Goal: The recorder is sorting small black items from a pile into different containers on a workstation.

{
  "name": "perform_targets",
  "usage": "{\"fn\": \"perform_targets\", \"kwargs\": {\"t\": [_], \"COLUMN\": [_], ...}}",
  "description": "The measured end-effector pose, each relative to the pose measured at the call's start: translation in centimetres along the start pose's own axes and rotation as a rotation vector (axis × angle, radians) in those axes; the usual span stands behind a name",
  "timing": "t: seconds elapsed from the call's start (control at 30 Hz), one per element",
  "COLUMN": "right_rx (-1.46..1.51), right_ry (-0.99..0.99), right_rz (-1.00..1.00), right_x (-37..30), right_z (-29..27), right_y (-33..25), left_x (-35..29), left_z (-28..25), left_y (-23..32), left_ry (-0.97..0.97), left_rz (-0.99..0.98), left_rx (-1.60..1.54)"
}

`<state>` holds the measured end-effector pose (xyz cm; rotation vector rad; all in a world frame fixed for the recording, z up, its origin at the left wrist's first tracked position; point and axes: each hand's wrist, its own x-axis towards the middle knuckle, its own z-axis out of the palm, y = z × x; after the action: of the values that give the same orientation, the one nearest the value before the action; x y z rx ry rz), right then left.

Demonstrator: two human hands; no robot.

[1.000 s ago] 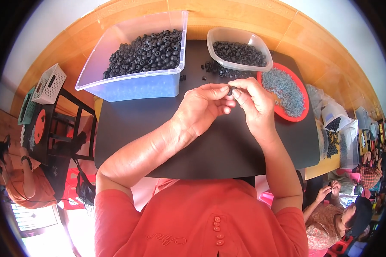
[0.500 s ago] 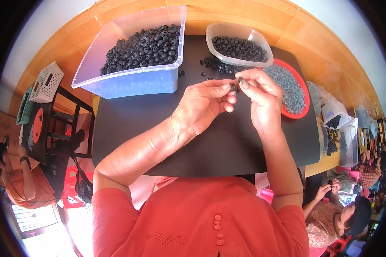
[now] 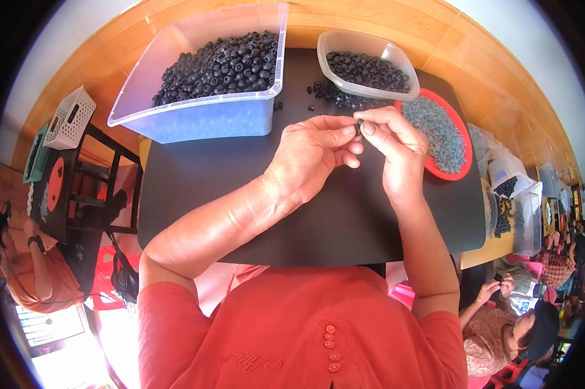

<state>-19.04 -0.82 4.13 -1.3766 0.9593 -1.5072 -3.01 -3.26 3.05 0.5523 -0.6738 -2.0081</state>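
Observation:
My left hand (image 3: 310,152) pinches a small round black part (image 3: 358,128) between thumb and fingertips, over the dark table (image 3: 253,233). Close against it, my right hand (image 3: 396,139) is also closed in a pinch at the same spot, its thumb and forefinger on a small dark piece. The fingertips partly hide both pieces, and where they meet cannot be made out. Behind the hands stands a clear tub (image 3: 409,87) of small black parts, with several loose black pieces (image 3: 351,100) in front of it.
A large clear bin (image 3: 195,120) of round, hollow black parts stands at the back left. On the right a red tray (image 3: 462,170) holds small grey-blue pieces. Co-workers sit at left (image 3: 36,279) and right (image 3: 503,334). Bags and containers (image 3: 529,217) lie beyond the table's right edge.
My hands have come together: the dark piece in my right fingers now meets the black part in my left. The view has shifted slightly.

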Motion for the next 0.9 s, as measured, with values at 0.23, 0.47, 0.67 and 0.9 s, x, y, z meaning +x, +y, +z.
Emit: {"fn": "perform_targets", "kwargs": {"t": [0.23,0.47,0.67,0.9], "right_rx": [-0.401,-0.625,-0.781,-0.957], "right_ry": [-0.019,-0.048,0.021,0.083], "right_rz": [-0.295,-0.515,-0.569,-0.68], "right_x": [0.0,0.1,-0.2,-0.2], "right_z": [-0.3,0.1,0.6,0.5], "right_y": [0.3,0.6,1.4,3.1], "left_x": [-0.3,-0.1,-0.2,0.1], "left_z": [0.2,-0.1,0.3,-0.4], "left_y": [-0.1,0.1,-0.1,-0.6], "left_ry": [0.064,0.054,0.102,0.087], "left_rz": [-0.001,-0.036,-0.068,-0.073], "left_rx": [0.046,0.007,0.047,0.009]}}
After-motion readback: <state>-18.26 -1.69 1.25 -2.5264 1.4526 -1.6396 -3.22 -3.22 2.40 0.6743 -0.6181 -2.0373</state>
